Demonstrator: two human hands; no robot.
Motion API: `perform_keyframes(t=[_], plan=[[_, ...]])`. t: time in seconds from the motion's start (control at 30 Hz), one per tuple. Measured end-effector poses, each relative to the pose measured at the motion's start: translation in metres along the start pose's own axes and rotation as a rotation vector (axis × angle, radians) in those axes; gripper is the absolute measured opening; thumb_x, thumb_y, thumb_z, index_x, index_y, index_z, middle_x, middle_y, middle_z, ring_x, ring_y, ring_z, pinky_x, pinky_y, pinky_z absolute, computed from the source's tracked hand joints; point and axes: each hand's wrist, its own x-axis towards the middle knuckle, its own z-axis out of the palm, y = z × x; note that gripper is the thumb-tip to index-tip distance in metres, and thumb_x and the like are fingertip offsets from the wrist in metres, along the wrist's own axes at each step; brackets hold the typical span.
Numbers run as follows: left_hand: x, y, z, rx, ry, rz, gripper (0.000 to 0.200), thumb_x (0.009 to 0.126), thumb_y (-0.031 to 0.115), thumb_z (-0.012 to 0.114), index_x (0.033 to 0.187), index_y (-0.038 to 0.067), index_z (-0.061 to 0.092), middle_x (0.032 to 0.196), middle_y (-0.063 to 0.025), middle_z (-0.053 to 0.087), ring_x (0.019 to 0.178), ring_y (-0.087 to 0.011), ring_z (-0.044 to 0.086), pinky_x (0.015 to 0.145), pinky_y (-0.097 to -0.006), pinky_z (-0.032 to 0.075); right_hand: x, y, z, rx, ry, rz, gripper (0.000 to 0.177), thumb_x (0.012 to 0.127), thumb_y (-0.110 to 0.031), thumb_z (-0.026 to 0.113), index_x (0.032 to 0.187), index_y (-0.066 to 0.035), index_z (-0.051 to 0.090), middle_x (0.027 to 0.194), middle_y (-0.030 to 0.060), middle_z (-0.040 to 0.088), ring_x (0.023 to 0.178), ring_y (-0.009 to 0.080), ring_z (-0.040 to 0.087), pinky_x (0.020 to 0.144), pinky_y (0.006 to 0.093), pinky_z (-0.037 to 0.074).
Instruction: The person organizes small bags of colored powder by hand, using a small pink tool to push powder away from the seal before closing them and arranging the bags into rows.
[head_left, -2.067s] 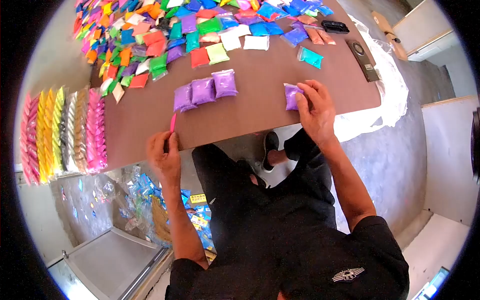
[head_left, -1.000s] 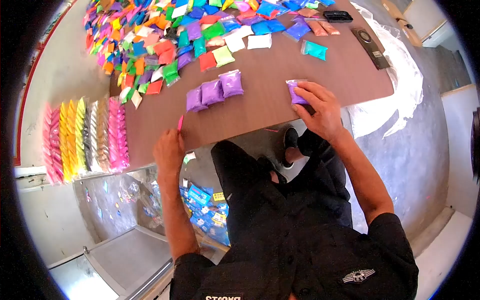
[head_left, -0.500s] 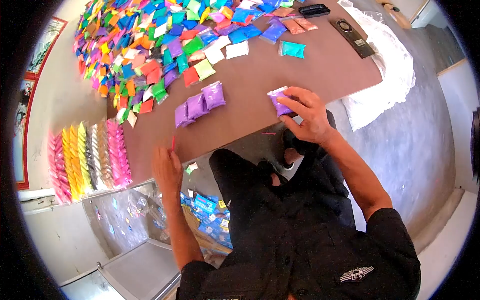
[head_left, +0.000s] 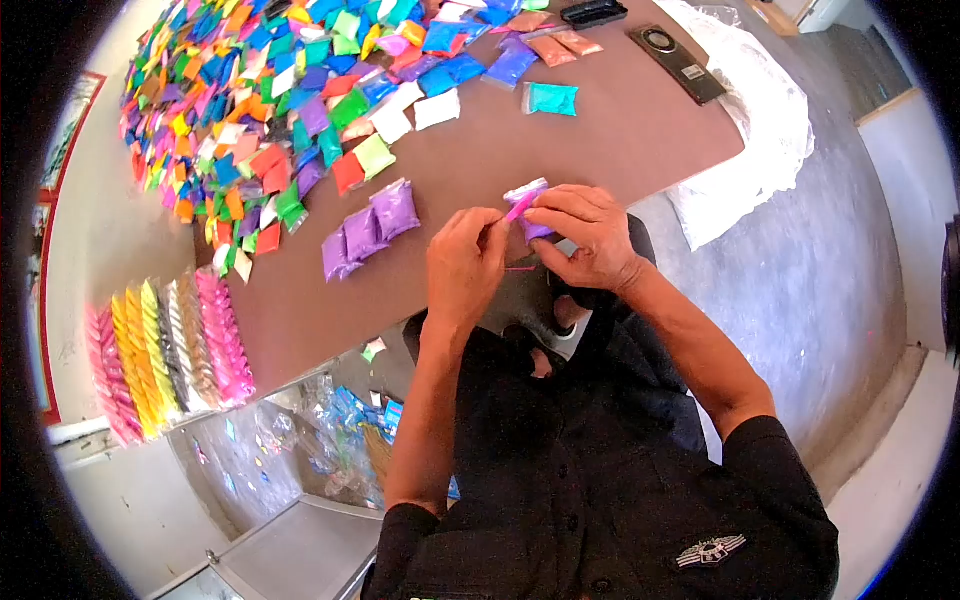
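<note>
A purple packet (head_left: 537,229) with a clear top edge lies at the table's front edge, partly hidden by my fingers. Bent over it from the right, my right hand (head_left: 587,235) has its fingers on the packet. My left hand (head_left: 467,262) pinches a thin pink strip (head_left: 519,206), whose far end reaches the packet's top beside my right fingertips. To the left, several purple packets (head_left: 363,234) lie overlapping in a short row on the brown table (head_left: 460,165).
A large heap of coloured packets (head_left: 270,110) covers the table's far left. Rows of pink, yellow, white and brown packets (head_left: 222,335) stand at the left edge. A black box-like device (head_left: 677,63), a dark case (head_left: 593,12) and white plastic sheeting (head_left: 755,130) are at the right.
My left hand has moved right and up from the table's front edge, bringing the pink strip to the purple packet. The view has shifted, so the table's contents appear further left.
</note>
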Motion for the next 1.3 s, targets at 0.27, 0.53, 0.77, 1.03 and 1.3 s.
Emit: perform_keyframes(t=[0.27,0.53,0.77,1.03,1.3], plan=[[0.027,-0.017,0.008,0.021,-0.060,-0.024,0.011,0.088,0.010,0.073,0.087,-0.001,0.070,0.075,-0.0136,0.068,0.066,-0.0220,0.065,0.064,-0.0333,0.051,-0.005,0.009,0.007,-0.056,0.023,0.004,0.037,0.070,-0.018,0.080,0.106,-0.015,0.072,0.111,0.0013,0.070,0.102,0.0237,0.068,0.081,0.0374,0.052],[0.045,-0.024,0.000,0.095,-0.091,-0.025,0.010,0.086,0.008,0.072,0.083,-0.001,0.067,0.076,-0.0177,0.066,0.069,-0.0321,0.065,0.064,-0.0404,0.051,-0.006,0.008,0.008,-0.088,0.012,0.011,0.037,0.069,-0.021,0.079,0.106,-0.016,0.072,0.111,0.0005,0.070,0.099,0.0224,0.068,0.080,0.0363,0.052],[0.051,0.002,0.009,0.034,-0.187,0.072,0.011,0.087,0.010,0.071,0.084,0.000,0.069,0.078,-0.0176,0.067,0.072,-0.0311,0.067,0.065,-0.0382,0.051,-0.006,0.011,0.006,-0.077,0.023,-0.006,0.037,0.069,-0.020,0.079,0.105,-0.014,0.071,0.111,0.0008,0.070,0.099,0.0223,0.068,0.080,0.0370,0.052],[0.078,-0.017,0.023,0.197,-0.175,0.172,0.009,0.087,0.009,0.068,0.083,0.001,0.068,0.077,-0.0174,0.067,0.072,-0.0335,0.067,0.064,-0.0408,0.050,-0.006,0.010,0.007,-0.085,0.015,0.016,0.037,0.069,-0.021,0.079,0.105,-0.015,0.071,0.112,0.0013,0.070,0.099,0.0224,0.068,0.079,0.0373,0.052],[0.046,0.001,0.006,0.093,-0.096,-0.043,0.016,0.088,0.014,0.071,0.081,0.000,0.067,0.076,-0.0181,0.066,0.069,-0.0343,0.066,0.063,-0.0405,0.050,-0.008,0.011,0.008,-0.049,0.050,0.014,0.036,0.069,-0.019,0.080,0.104,-0.014,0.070,0.110,0.0012,0.069,0.095,0.0233,0.068,0.077,0.0367,0.052]])
